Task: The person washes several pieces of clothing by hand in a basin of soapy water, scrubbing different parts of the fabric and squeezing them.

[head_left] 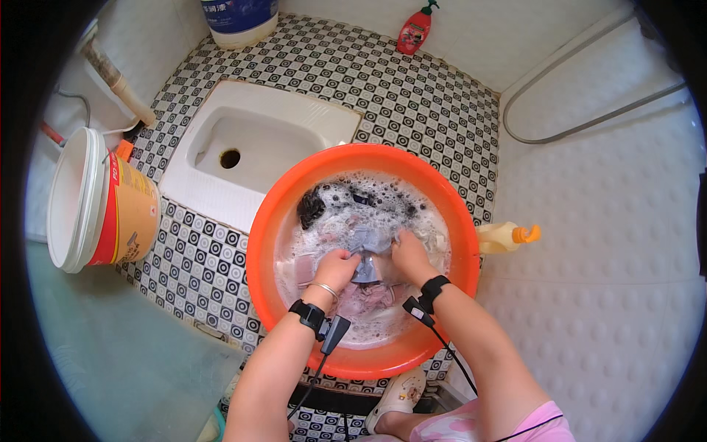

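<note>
A large orange plastic basin (462, 247) holds soapy water with floating foam and soaking clothes. Both my hands are in it near the middle, gripping a light grey-blue cloth (372, 241) stretched between them. My left hand (337, 269) is closed on the cloth's left side, thumb on top. On the other side my right hand (409, 254) is closed round its right part, with the fingertips partly hidden by the hand and foam. Dark clothing (311, 207) floats at the basin's far left. Pinkish fabric (372, 297) lies in the water nearer to me.
Beyond the basin is a white squat toilet (283, 96) set in a black-and-white patterned floor (420, 88). A tilted bucket (136, 210) is at left, another bucket (243, 33) at the back. A red pump bottle (414, 32) stands far off; a yellow bottle (499, 237) lies right of the basin.
</note>
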